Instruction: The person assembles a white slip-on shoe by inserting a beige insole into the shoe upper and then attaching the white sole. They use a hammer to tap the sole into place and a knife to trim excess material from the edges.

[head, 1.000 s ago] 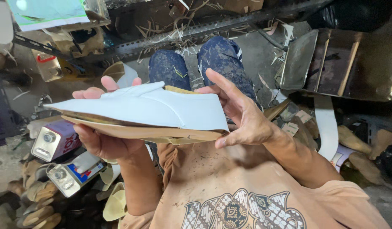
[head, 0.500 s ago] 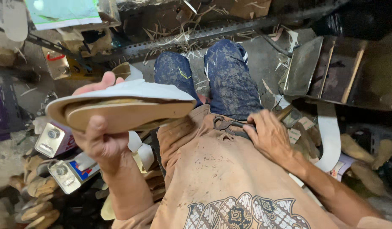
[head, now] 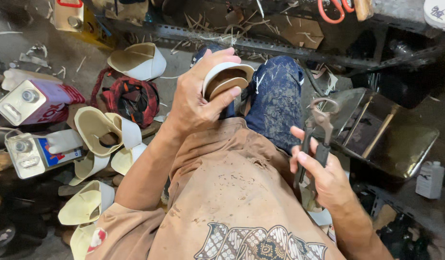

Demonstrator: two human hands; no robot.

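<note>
Above the lap, the left hand [head: 198, 96] grips a shoe [head: 227, 79] end-on, thumb on the near side and fingers curled over its white upper, so the tan sole faces the camera. Lower right, the right hand [head: 323, 178] is closed round the handles of pincers [head: 315, 137], their curved head pointing up and, as far as I can tell, gripping nothing; shoe and pincers are well apart.

My judgement: the step is bringing the pincers to the edge of the upper. To do it well, keep the shoe braced against the knees [head: 275, 91], turn the sole up so the edge shows, and bite only the rim of the white material, pulling evenly to avoid creases or tears. More white uppers [head: 107, 130] and 2 cans [head: 30, 125] lie at left.
</note>
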